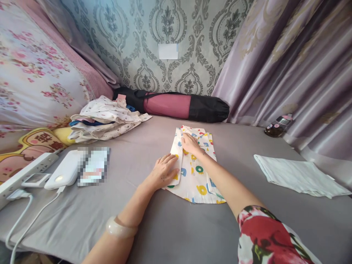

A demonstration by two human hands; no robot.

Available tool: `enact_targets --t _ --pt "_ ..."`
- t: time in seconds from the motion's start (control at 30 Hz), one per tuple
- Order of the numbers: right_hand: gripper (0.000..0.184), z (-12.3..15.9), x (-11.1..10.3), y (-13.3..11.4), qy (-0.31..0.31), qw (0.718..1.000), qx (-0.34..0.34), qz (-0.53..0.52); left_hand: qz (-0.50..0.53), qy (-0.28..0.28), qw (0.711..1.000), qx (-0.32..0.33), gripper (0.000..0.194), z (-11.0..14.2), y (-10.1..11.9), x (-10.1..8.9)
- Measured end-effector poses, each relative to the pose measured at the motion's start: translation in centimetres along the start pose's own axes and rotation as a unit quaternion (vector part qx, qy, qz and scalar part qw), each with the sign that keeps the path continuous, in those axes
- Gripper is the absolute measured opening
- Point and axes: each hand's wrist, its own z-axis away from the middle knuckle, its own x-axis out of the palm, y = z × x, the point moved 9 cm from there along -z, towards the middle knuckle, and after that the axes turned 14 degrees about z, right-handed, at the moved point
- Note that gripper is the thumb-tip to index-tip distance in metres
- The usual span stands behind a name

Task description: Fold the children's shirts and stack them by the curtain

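A small white shirt (199, 189) printed with yellow, green, blue and red figures lies on the grey bed sheet. Both its long sides are folded inward, and its rounded hem faces me. My left hand (164, 170) rests flat on the folded left side, fingers spread. Farther up, near the shirt's top end, my right hand (190, 143) bends its fingers together on the cloth along the folded edge. Its fingertips are partly hidden.
A heap of clothes (107, 117) lies back left, beside a rolled mat bag (167, 104) at the wall. A power strip (41, 167), white power bank (64, 170) and blurred phone (94, 167) lie left. Right are a folded white cloth (299, 176) and a bottle (277, 126).
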Motion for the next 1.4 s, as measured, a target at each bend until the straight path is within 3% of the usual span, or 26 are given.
enact_targets --t 0.13,0.23,0.33,0.53,0.87,1.0,1.2,1.4 --pt "0.056 -2.0 2.5 -2.1 -0.056 0.997 -0.031 0.029 -0.04 -0.035 0.999 0.011 0.057 0.2 0.2 1.0" --pt "0.063 -3.7 4.0 -2.2 -0.094 0.994 -0.028 0.041 -0.071 -0.057 0.996 0.014 0.063 0.5 0.1 2.0" --pt "0.064 -5.0 4.8 -1.8 -0.089 0.995 -0.014 0.052 -0.095 -0.072 0.993 0.006 0.068 0.9 0.0 2.7" --pt "0.062 -5.6 5.3 -1.4 -0.044 0.997 -0.008 0.055 -0.116 -0.09 0.989 -0.006 0.065 1.1 0.2 3.0" --pt "0.06 -6.0 4.8 -0.9 -0.098 0.995 -0.015 0.026 -0.085 -0.068 0.994 -0.015 0.064 0.9 0.6 2.1" --pt "0.06 -6.7 3.8 -0.2 -0.066 0.997 0.009 0.043 -0.089 -0.053 0.995 -0.017 0.066 0.8 0.6 1.9" --pt "0.06 -7.2 4.5 0.6 -0.03 0.998 0.04 0.039 -0.086 -0.093 0.992 -0.02 0.069 1.0 0.5 2.4" --pt "0.06 -7.2 4.8 0.7 -0.022 0.998 0.036 0.035 -0.091 -0.091 0.991 -0.027 0.067 0.9 0.3 2.4"
